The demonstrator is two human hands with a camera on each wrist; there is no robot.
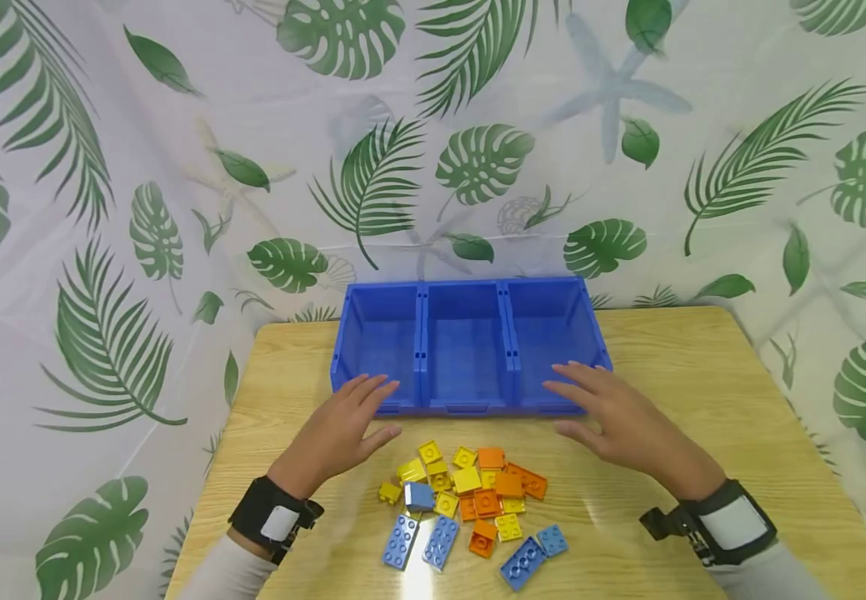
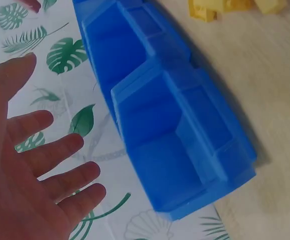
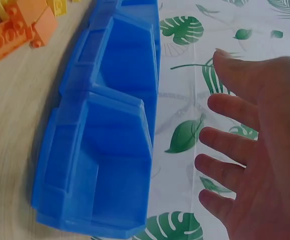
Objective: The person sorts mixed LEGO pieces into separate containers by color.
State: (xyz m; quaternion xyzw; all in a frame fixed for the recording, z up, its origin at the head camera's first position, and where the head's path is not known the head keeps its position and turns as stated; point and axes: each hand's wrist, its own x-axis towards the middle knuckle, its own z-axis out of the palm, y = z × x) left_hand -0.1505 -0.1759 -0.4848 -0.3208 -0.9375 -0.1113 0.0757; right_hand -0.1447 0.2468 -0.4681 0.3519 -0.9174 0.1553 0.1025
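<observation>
A leaf-print cloth (image 1: 485, 162) hangs behind a wooden table (image 1: 683, 367), where a blue bin with three compartments (image 1: 467, 408) stands at the far side, in front of the cloth. The left hand (image 1: 342, 429) and the right hand (image 1: 613, 417) hover with fingers spread, the left near the bin's left end and the right near its right end. On the table, on the person's side of the bin and roughly between the forearms, lie blue bricks (image 1: 400, 542), orange bricks (image 1: 509, 485) and yellow bricks (image 1: 467, 480), the orange and yellow ones mostly bunched together.
</observation>
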